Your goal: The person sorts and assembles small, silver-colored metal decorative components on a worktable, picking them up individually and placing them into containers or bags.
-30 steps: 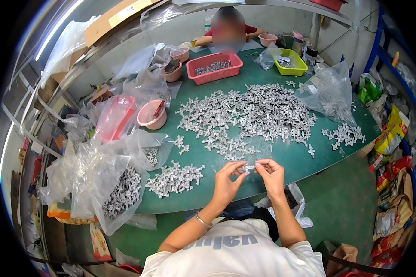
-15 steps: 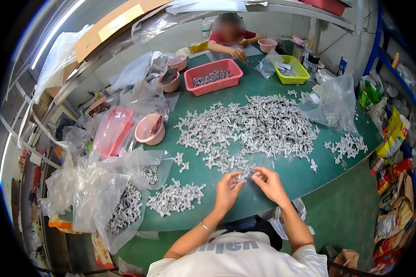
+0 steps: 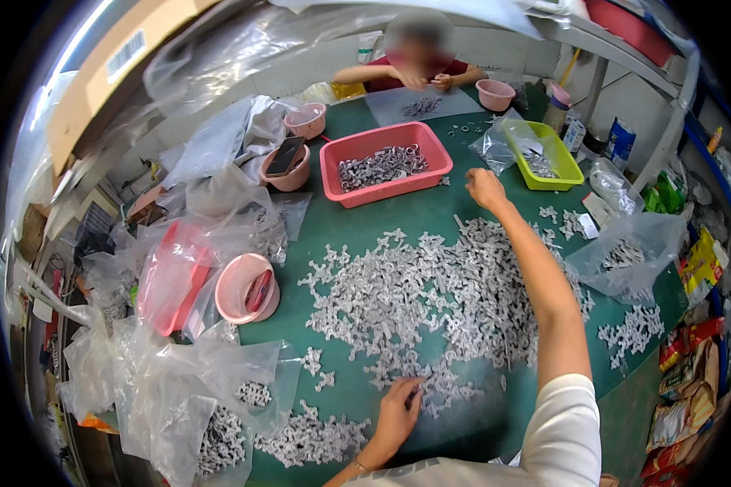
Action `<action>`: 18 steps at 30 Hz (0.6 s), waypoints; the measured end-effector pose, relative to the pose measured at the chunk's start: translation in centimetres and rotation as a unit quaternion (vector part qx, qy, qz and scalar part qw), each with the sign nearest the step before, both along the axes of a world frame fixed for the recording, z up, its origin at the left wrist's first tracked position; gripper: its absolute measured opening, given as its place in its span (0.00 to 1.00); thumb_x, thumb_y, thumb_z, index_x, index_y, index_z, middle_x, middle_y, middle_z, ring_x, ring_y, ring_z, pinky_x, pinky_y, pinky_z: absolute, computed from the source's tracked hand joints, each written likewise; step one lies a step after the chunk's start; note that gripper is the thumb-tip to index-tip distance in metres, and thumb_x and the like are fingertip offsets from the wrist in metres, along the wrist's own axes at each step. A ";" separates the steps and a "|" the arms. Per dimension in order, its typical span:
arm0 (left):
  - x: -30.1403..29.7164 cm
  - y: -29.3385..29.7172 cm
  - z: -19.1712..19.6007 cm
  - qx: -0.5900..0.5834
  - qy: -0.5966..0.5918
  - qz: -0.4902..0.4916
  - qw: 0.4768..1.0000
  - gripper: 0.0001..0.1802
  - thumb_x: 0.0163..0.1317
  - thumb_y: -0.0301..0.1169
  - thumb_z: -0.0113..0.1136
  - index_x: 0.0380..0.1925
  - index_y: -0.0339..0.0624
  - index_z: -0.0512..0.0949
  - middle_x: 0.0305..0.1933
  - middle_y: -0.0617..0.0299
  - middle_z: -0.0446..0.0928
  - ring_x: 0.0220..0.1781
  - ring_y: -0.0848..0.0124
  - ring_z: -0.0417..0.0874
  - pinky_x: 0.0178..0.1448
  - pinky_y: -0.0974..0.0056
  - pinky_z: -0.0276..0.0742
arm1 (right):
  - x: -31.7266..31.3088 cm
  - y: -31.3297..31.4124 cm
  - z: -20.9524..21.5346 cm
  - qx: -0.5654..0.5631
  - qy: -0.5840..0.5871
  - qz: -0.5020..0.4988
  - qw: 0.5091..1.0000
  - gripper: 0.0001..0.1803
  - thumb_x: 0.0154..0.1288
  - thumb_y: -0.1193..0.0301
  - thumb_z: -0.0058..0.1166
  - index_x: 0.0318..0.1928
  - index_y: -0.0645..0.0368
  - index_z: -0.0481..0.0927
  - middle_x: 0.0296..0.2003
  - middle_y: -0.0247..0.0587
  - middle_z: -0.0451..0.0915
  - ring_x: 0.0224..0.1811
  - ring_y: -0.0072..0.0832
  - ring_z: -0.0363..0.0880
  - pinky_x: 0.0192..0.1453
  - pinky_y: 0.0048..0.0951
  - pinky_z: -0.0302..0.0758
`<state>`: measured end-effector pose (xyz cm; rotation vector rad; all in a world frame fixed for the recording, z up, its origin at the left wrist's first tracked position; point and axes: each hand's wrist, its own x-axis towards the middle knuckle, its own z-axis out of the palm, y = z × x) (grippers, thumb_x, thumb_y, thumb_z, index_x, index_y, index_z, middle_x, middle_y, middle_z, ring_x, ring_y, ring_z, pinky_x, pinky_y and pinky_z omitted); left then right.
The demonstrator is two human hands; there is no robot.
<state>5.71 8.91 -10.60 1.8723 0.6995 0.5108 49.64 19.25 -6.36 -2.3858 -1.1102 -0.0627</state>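
Observation:
A wide heap of small grey metal parts [image 3: 414,292] with knobbed ends covers the middle of the green table [image 3: 463,438]. My left hand [image 3: 396,412] is at the heap's near edge, fingers curled and pressed together; what they hold, if anything, is hidden. My right hand [image 3: 486,191] is stretched far forward, past the heap, between a pink tray and a lime-green basket. Its fingers are loosely apart with nothing visible in them. One small grey part [image 3: 444,181] shows beside the near right corner of the pink tray [image 3: 357,195], which holds ring-like grey pieces.
A lime-green basket [image 3: 573,174] stands at the far right. Plastic bags [image 3: 154,381] and pink bowls [image 3: 240,307] crowd the left; smaller piles [image 3: 313,438] lie nearby. Across the table, a person's hands [image 3: 426,81] are over a sheet with small parts. An open bag [image 3: 633,252] lies right.
My right hand has left the heap's near edge and reached far forward beside the pink tray. My left hand stays near the heap. The whole view has shifted with my head.

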 end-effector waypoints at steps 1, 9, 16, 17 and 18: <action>0.0 0.3 0.1 0.002 0.006 -0.006 1.000 0.13 0.51 0.18 0.56 0.39 0.38 0.75 0.35 0.53 0.73 0.29 0.60 0.76 0.33 0.68 0.72 | 1.4 1.8 -1.0 -0.030 -0.007 -0.001 1.000 0.15 0.49 0.69 0.57 0.40 0.61 0.77 0.39 0.51 0.77 0.43 0.45 0.75 0.47 0.39 0.72; 0.1 1.2 0.9 0.019 0.032 -0.020 0.999 0.16 0.47 0.18 0.60 0.39 0.40 0.76 0.35 0.55 0.75 0.31 0.65 0.78 0.35 0.68 0.74 | 2.8 9.5 -5.8 -0.072 0.043 -0.131 0.988 0.26 0.43 0.65 0.65 0.44 0.62 0.74 0.46 0.51 0.74 0.48 0.44 0.73 0.51 0.39 0.72; 0.1 -0.1 1.9 0.071 0.044 -0.030 0.996 0.13 0.50 0.22 0.59 0.38 0.38 0.76 0.35 0.52 0.75 0.32 0.61 0.79 0.36 0.67 0.74 | 2.9 3.5 -0.5 -0.054 0.061 -0.120 0.989 0.18 0.45 0.71 0.63 0.37 0.68 0.75 0.34 0.51 0.79 0.37 0.39 0.80 0.37 0.35 0.77; -0.1 -0.3 2.4 0.088 0.054 -0.031 0.994 0.13 0.50 0.22 0.59 0.38 0.38 0.76 0.35 0.52 0.75 0.32 0.60 0.79 0.36 0.67 0.74 | 2.8 1.9 0.9 -0.038 0.121 -0.082 0.989 0.17 0.44 0.73 0.62 0.35 0.69 0.75 0.30 0.50 0.79 0.32 0.37 0.81 0.33 0.33 0.78; -0.2 -0.5 2.8 0.102 0.056 -0.037 0.993 0.12 0.51 0.23 0.59 0.38 0.37 0.76 0.35 0.51 0.76 0.32 0.60 0.79 0.36 0.67 0.74 | 2.5 -0.5 2.9 -0.025 0.173 -0.049 0.983 0.15 0.44 0.75 0.62 0.33 0.71 0.75 0.25 0.50 0.79 0.28 0.36 0.81 0.29 0.31 0.78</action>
